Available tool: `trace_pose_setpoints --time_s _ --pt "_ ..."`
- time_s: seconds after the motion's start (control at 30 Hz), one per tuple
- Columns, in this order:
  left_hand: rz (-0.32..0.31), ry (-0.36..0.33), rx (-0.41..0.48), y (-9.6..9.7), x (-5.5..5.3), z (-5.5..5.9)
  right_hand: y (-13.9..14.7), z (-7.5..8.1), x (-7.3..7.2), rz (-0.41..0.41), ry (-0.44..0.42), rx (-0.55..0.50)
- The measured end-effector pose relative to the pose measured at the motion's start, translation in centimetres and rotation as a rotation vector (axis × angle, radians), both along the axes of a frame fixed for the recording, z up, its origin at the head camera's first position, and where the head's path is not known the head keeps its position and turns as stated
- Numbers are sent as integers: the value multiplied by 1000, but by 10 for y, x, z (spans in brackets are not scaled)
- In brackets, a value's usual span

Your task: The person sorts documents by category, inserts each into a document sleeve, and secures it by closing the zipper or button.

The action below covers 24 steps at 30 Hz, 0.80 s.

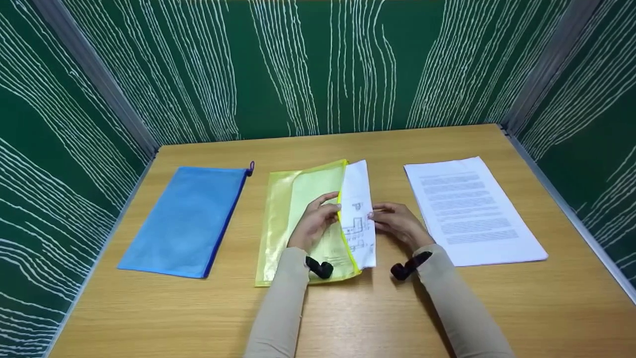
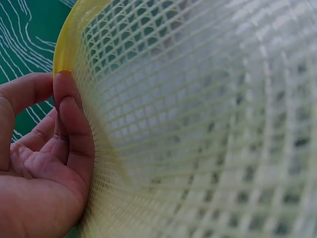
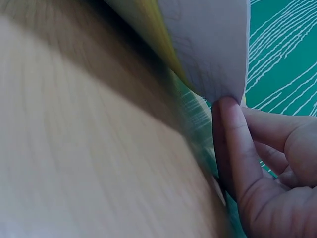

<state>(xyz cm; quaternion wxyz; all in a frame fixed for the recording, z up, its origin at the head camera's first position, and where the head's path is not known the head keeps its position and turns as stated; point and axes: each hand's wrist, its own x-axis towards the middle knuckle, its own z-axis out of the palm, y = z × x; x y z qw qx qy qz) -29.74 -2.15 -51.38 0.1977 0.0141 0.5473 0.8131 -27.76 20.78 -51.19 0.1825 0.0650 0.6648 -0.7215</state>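
Note:
A yellow mesh zip folder [image 1: 280, 223] lies in the middle of the table, its yellow-edged opening facing right. My left hand [image 1: 315, 221] pinches that edge between thumb and fingers; in the left wrist view the yellow zip edge [image 2: 63, 54] runs up from the fingertips. White sheets [image 1: 358, 199] with a printed diagram stick out of the opening, the rest of them showing through the mesh. My right hand [image 1: 400, 223] pinches their outer right edge, and in the right wrist view the thumb and fingers hold the paper [image 3: 213, 44] at its rim.
To the left lies a blue zip folder [image 1: 184, 223] with a dark zip and a purple pull loop [image 1: 251, 168]. A stack of printed white paper [image 1: 472, 214] lies on the right of the wooden table [image 1: 348, 318]. Green panels with white lines [image 1: 318, 64] stand behind and at both sides.

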Motion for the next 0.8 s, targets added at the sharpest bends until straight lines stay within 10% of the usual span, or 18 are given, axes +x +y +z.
trace_pose_setpoints --time_s 0.8 --pt "3 -26 30 11 5 2 -19 6 -3 -41 -17 115"
